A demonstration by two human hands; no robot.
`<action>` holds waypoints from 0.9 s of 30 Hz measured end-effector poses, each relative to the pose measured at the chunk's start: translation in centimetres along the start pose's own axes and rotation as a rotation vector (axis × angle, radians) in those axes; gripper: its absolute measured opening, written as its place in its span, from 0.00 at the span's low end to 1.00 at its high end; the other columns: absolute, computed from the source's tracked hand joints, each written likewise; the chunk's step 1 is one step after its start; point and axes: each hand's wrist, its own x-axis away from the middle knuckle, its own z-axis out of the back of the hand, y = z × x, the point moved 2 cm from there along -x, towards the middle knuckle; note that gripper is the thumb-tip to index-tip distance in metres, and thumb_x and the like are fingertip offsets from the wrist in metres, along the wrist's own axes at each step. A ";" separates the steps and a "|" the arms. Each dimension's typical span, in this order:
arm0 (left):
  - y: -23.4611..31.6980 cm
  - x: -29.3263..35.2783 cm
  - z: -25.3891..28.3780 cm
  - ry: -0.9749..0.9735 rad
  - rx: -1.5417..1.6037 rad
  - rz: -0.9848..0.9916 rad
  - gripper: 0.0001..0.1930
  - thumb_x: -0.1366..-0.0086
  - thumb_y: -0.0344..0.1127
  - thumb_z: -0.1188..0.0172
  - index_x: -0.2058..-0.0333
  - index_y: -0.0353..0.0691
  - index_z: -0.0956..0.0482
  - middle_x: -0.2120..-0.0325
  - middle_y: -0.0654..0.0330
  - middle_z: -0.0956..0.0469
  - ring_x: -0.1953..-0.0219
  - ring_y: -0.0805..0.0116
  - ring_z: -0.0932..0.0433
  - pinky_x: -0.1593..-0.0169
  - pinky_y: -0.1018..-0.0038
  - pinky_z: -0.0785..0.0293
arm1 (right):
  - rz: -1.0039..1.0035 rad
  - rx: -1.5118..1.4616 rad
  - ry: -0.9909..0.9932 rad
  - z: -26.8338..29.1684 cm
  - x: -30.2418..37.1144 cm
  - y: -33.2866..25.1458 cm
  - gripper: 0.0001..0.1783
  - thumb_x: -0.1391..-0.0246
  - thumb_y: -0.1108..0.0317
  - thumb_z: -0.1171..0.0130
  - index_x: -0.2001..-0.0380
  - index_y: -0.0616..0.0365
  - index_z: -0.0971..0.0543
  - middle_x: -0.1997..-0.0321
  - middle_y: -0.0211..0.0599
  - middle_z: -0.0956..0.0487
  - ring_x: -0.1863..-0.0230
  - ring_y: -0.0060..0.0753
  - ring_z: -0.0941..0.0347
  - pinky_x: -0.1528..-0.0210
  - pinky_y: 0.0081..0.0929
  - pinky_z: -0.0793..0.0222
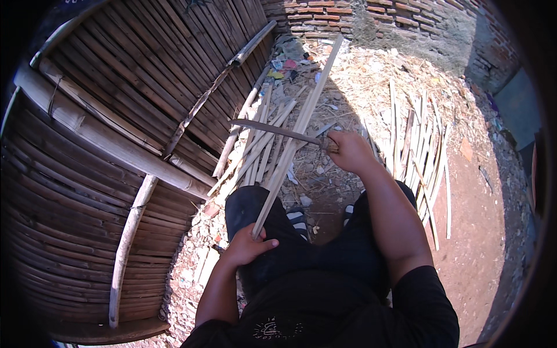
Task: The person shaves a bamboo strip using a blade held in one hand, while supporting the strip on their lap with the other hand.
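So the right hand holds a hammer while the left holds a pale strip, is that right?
Not quite: the head view shows the right hand holding a long knife. The left hand does hold a pale strip.

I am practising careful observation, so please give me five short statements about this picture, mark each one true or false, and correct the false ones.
1. The right grip holds a knife by its handle. True.
2. The left grip is empty. False: the left grip holds a long pale strip.
3. The knife's blade points toward the person's right. False: it points left.
4. More strips lie on the ground at the person's right. True.
5. A brick wall stands at the person's left. False: it stands at the far end; a slatted structure is at the left.
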 end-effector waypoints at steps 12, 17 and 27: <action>-0.5 0.0 0.0 -0.001 0.035 0.021 0.26 0.47 0.50 0.18 0.68 0.43 0.28 0.77 0.70 0.30 0.74 0.78 0.32 0.70 0.76 0.32 | 0.396 0.031 -0.249 -1.4 1.0 -4.1 0.16 0.57 0.64 0.30 0.63 0.52 0.21 0.68 0.43 0.19 0.61 0.56 0.19 0.58 0.52 0.24; -0.2 0.1 0.1 -0.002 0.030 0.018 0.26 0.46 0.50 0.18 0.68 0.43 0.28 0.77 0.70 0.30 0.74 0.78 0.31 0.69 0.76 0.32 | 0.257 0.018 -0.153 -1.0 0.4 -2.3 0.13 0.54 0.63 0.32 0.64 0.52 0.20 0.69 0.45 0.18 0.61 0.58 0.19 0.57 0.53 0.24; -0.4 -0.1 -0.1 -0.007 0.046 -0.016 0.25 0.46 0.49 0.18 0.68 0.43 0.28 0.76 0.69 0.30 0.73 0.78 0.31 0.69 0.75 0.31 | 0.064 -0.061 0.026 0.6 0.1 0.2 0.13 0.50 0.62 0.33 0.62 0.53 0.21 0.67 0.48 0.17 0.60 0.59 0.19 0.56 0.54 0.24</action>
